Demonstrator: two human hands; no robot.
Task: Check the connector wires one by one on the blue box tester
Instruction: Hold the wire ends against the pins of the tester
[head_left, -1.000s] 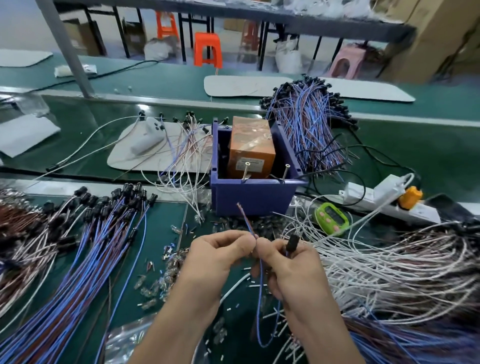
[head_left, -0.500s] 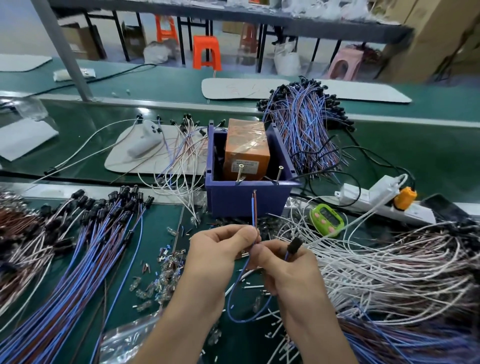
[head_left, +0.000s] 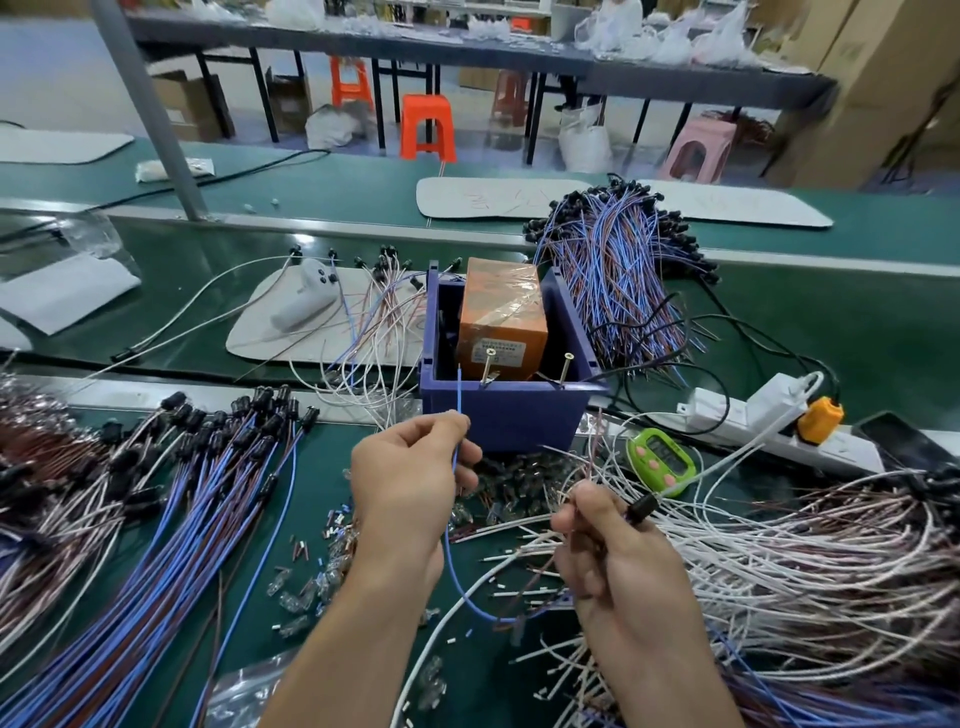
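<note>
**Item: one connector wire, held ready at the tester**

Head view. We logged the connector wire (head_left: 460, 400) mid-table, just short of the near wall of the blue box tester (head_left: 504, 421). Our left hand (head_left: 410, 488) pinched its blue lead between thumb and forefinger. Our right hand (head_left: 613, 561) was curled round the black connector (head_left: 641, 506) end.

Handling, as we judged it: very light and limp, with a thin bare tip that bends easily. It is best gripped close behind that tip.

The free end's long axis ran toward the table's far edge, tip toward the contact screws (head_left: 488, 364). The rest sagged in a loop toward the near edge.
</note>
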